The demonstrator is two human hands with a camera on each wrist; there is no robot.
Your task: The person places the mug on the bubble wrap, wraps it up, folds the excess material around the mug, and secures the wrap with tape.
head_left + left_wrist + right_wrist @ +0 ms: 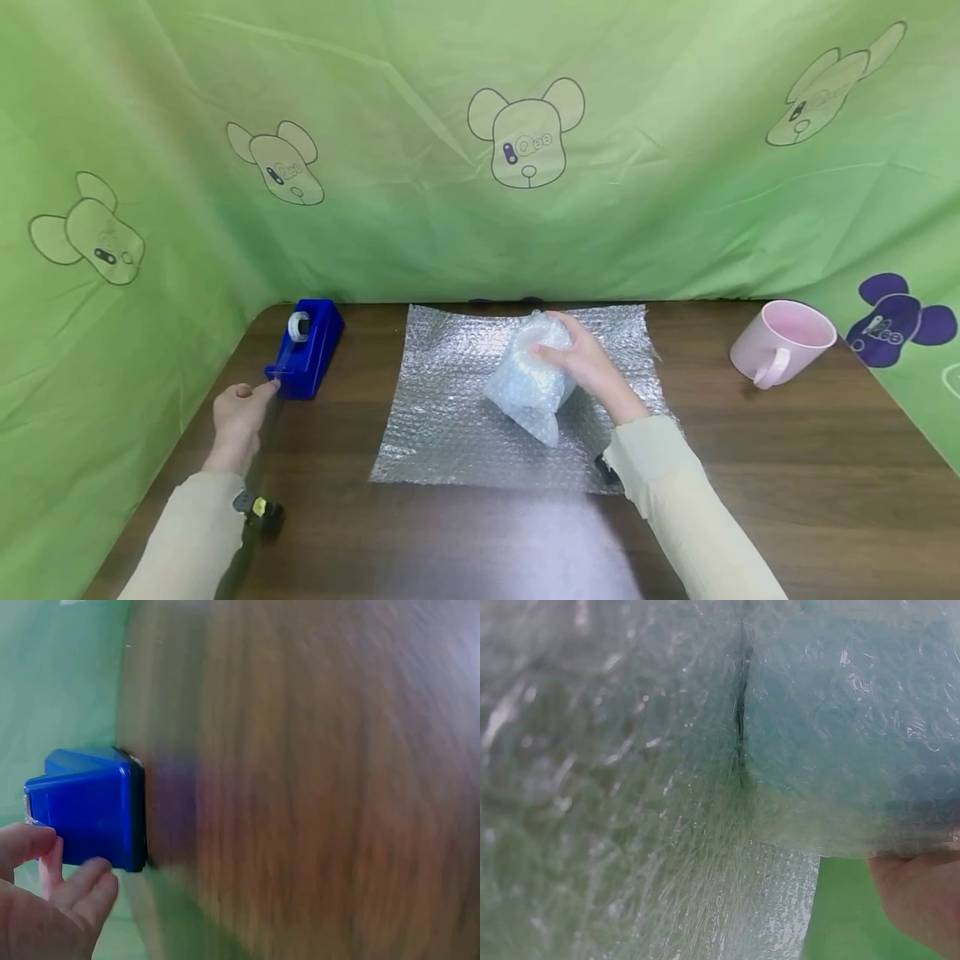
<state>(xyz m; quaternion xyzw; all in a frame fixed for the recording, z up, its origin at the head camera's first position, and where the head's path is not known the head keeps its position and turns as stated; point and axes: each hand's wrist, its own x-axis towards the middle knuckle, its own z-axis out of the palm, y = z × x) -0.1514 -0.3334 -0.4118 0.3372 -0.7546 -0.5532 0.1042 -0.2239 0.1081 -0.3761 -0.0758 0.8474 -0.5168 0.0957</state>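
At the left, my left hand (238, 418) is at the front end of a blue tape dispenser (318, 342). Thumb and index finger pinch the end of the clear tape (282, 364) by the cutter. Its other fingers hang below, close to the dispenser's front in the left wrist view. My right hand (588, 362) grips a pale blue object in bubble wrap (528, 379), thumb on the near side and fingers over the top. What lies inside the wrap is blurred by the bubbles. A loose flap of wrap points down toward the front.
Under the wrapped object a sheet of bubble wrap (442, 417) lies spread on the brown wooden table (405, 542). A pink mug (780, 343) stands at the right, its handle facing forward. Green cloth (420, 208) with bear-head prints hangs behind and along the sides.
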